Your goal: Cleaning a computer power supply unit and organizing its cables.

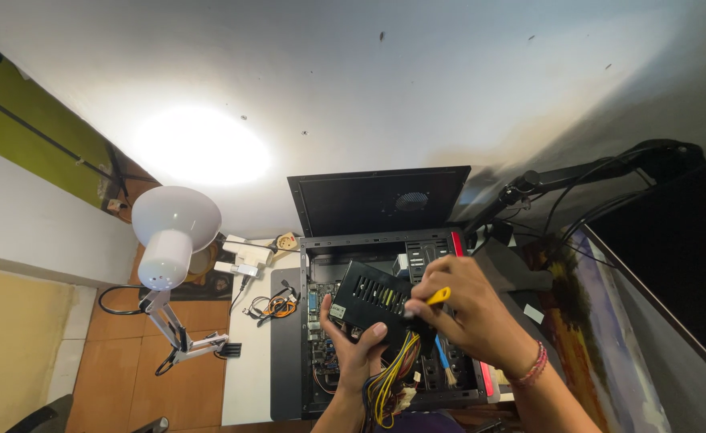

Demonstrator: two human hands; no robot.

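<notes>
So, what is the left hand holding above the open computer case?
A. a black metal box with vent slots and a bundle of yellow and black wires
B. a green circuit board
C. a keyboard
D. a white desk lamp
A: the left hand grips a black power supply box with slotted vents and coloured wires hanging below, over the open computer case.

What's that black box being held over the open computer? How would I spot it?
Find the open computer case lying on the white desk, right of the white lamp. Just above it, the left hand grips a black metal power supply. Unlike the parts below, it has rows of vent slots and trails a bundle of yellow and black wires, while the right hand works a yellow-handled tool against it.
</notes>
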